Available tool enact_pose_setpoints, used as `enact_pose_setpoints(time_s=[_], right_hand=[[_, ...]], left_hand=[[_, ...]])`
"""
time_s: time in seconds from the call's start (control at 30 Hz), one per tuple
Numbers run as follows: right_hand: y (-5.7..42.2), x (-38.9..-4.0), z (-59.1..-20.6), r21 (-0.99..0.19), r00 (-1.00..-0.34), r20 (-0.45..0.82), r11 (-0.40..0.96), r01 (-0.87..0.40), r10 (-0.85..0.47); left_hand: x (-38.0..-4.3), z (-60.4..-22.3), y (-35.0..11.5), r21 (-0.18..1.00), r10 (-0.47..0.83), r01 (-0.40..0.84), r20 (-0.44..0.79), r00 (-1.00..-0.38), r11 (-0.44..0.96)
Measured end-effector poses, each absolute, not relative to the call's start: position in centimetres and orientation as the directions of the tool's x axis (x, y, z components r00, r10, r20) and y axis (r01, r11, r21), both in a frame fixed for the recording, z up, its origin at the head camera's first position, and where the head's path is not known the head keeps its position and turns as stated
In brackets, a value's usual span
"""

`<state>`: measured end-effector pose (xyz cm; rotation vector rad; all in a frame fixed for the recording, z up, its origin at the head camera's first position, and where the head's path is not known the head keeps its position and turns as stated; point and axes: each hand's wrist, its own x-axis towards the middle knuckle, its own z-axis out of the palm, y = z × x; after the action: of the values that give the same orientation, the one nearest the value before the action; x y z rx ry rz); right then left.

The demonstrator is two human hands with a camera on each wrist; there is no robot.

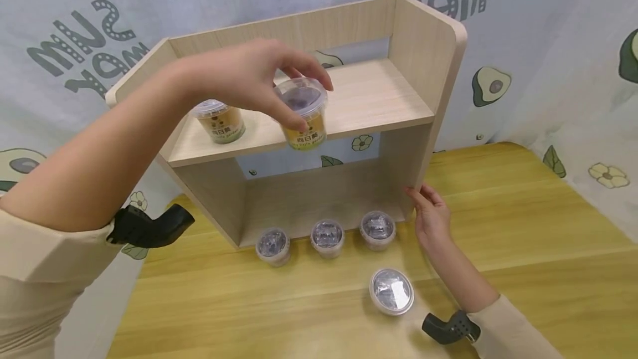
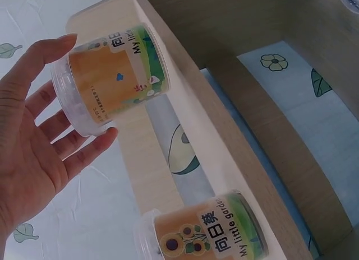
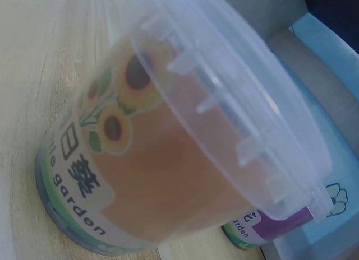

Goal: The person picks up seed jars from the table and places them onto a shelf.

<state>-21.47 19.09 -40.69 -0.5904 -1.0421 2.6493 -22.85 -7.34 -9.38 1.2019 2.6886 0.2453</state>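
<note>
In the head view my left hand (image 1: 264,79) grips a clear-lidded plastic tub (image 1: 310,126) by its lid, at the front edge of the upper shelf. The left wrist view shows this tub's (image 2: 120,80) orange and green label, with my fingers spread around the lid. Another such tub (image 1: 219,123) stands on the upper shelf to the left, partly behind my forearm. My right hand (image 1: 432,215) holds the front edge of the right side panel of the wooden shelf unit (image 1: 423,143), low down. The right wrist view does not show that hand.
Three lidded tubs stand in a row before the lower shelf: left (image 1: 273,245), middle (image 1: 327,237) and right (image 1: 377,229). Nearer, a sunflower-labelled tub (image 1: 391,291) stands on the wood-grain table (image 1: 239,303), beside my right forearm. Printed cloth (image 1: 538,98) hangs behind.
</note>
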Motion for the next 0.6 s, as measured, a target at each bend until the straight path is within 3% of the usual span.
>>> enact_pose_setpoints(time_s=[0.2, 0.6], right_hand=[[19.1, -21.5, -40.7, -0.693, -0.889, -0.28, -0.717, -0.074, 0.362], [18.9, -21.3, -40.7, -0.711, -0.904, -0.247, -0.699, -0.077, 0.35]], left_hand=[[-24.0, -8.9, -7.2, 0.171, 0.727, 0.709, -0.086, -0.681, 0.684], [-26.1, -9.2, -7.6, 0.206, 0.694, 0.668, -0.095, -0.714, 0.715]])
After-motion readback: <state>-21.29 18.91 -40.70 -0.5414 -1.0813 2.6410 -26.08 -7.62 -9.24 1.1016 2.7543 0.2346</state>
